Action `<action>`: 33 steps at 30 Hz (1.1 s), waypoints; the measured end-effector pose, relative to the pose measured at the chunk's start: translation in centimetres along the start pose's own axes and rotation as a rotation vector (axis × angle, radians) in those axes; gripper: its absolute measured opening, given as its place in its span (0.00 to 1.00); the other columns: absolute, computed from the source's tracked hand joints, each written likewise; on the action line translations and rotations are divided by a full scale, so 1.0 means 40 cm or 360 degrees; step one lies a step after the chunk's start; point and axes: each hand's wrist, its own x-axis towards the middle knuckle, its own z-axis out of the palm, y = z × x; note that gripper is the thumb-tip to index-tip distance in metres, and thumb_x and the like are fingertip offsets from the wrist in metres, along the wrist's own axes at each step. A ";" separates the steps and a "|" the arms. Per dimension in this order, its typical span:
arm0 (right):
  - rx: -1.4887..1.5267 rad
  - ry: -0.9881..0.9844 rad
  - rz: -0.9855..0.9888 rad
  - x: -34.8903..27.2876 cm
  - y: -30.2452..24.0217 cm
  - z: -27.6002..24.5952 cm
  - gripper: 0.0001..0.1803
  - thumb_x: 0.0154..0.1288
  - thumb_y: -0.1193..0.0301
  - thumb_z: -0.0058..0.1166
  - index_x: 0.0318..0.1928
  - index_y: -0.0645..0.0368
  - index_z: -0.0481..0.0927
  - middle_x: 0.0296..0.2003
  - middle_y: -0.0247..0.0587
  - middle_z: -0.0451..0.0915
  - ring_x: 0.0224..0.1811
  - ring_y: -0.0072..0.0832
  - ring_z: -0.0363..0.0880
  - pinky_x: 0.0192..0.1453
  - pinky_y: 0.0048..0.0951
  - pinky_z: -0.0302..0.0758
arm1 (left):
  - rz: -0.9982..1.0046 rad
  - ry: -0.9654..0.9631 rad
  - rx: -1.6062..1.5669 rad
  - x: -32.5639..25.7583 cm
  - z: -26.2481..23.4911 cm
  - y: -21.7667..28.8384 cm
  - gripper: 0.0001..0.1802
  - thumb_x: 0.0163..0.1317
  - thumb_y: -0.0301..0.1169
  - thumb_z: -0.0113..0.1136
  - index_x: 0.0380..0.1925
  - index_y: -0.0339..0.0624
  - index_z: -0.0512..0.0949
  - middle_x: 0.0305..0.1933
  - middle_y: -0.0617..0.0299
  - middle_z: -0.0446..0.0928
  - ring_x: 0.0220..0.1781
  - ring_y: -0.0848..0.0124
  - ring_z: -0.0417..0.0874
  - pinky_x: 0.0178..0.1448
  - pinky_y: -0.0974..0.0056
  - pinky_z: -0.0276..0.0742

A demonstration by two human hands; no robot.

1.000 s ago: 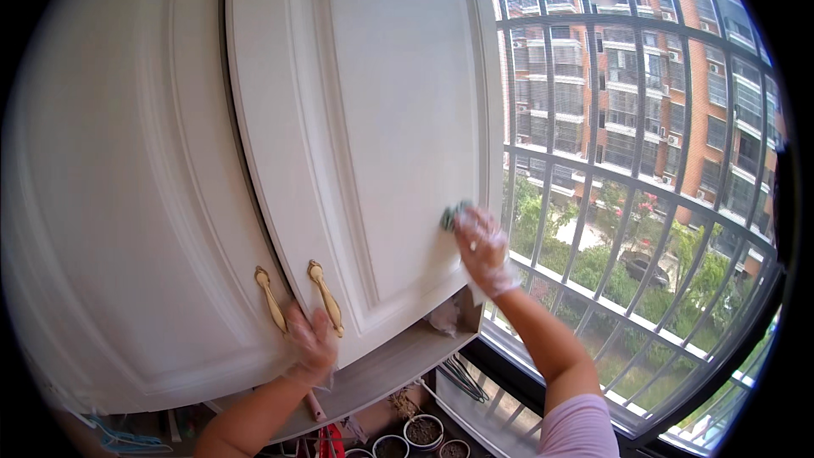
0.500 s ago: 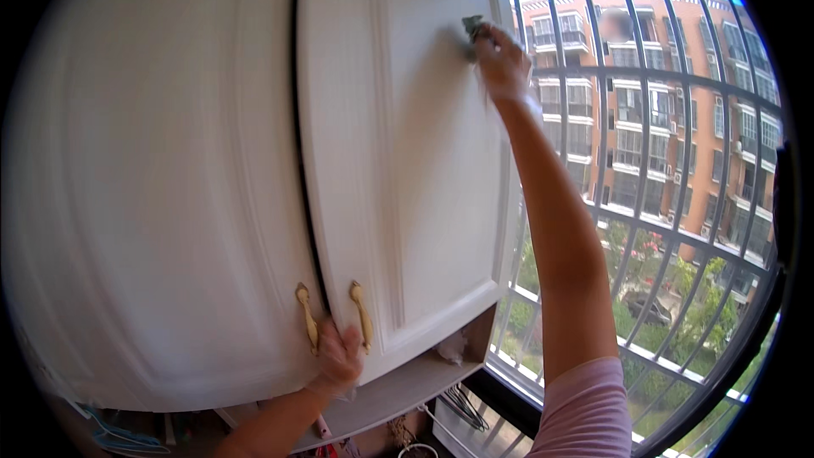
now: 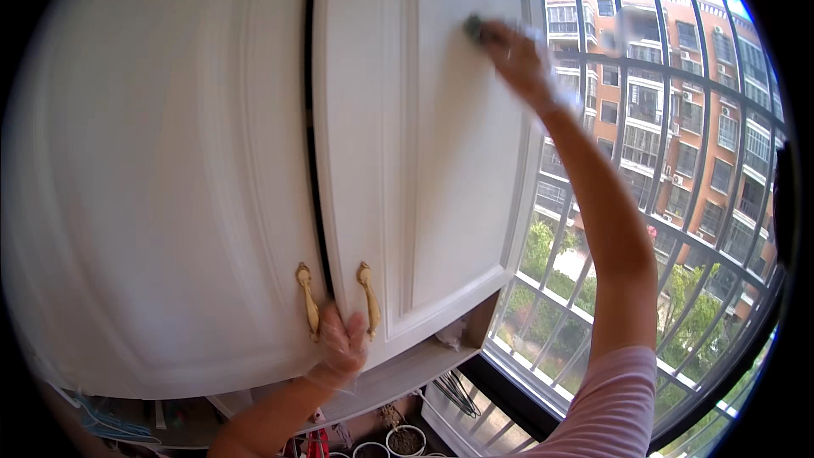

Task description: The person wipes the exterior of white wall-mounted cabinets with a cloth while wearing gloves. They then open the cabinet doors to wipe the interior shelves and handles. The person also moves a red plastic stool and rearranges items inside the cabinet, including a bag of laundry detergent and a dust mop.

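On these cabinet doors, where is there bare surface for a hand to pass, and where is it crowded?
Bare: the left door, wide and untouched, and the right door's inner panel below the right hand, which presses a dark cloth near the top. Crowded: the bottom edge at the gap, where the left hand sits by two gold handles, and the cluttered ledge with pots beneath.

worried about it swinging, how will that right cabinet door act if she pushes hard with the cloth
Probably stiff: the right cabinet door looks like a solid white panel. It likely stays shut, since the left hand braces its lower edge. The small dark cloth under the right hand looks soft.
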 end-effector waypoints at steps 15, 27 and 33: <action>0.0473 -0.0225 0.0347 -0.696 -0.103 0.018 0.12 0.51 0.75 0.59 0.39 0.56 0.78 0.34 0.44 0.78 0.38 0.41 0.77 0.42 0.35 0.74 | -0.0078 -0.0017 -0.0088 -0.001 0.013 -0.004 0.20 0.66 0.42 0.46 0.38 0.33 0.64 0.30 0.51 0.68 0.29 0.60 0.70 0.35 0.58 0.68; 0.0242 0.0423 0.0415 0.356 -0.016 0.011 0.20 0.51 0.59 0.52 0.46 0.43 0.81 0.45 0.46 0.79 0.52 0.40 0.73 0.58 0.34 0.67 | -0.0198 -0.0169 -0.0255 0.001 -0.005 0.017 0.18 0.65 0.42 0.48 0.36 0.34 0.66 0.26 0.51 0.70 0.28 0.58 0.72 0.35 0.56 0.69; 0.0142 0.0396 -0.0009 0.161 -0.100 0.051 0.17 0.55 0.61 0.51 0.46 0.45 0.81 0.43 0.44 0.78 0.47 0.41 0.74 0.53 0.39 0.69 | -0.0032 -0.0039 -0.0043 0.001 -0.023 -0.007 0.18 0.64 0.40 0.49 0.39 0.33 0.66 0.28 0.50 0.70 0.29 0.58 0.71 0.37 0.57 0.69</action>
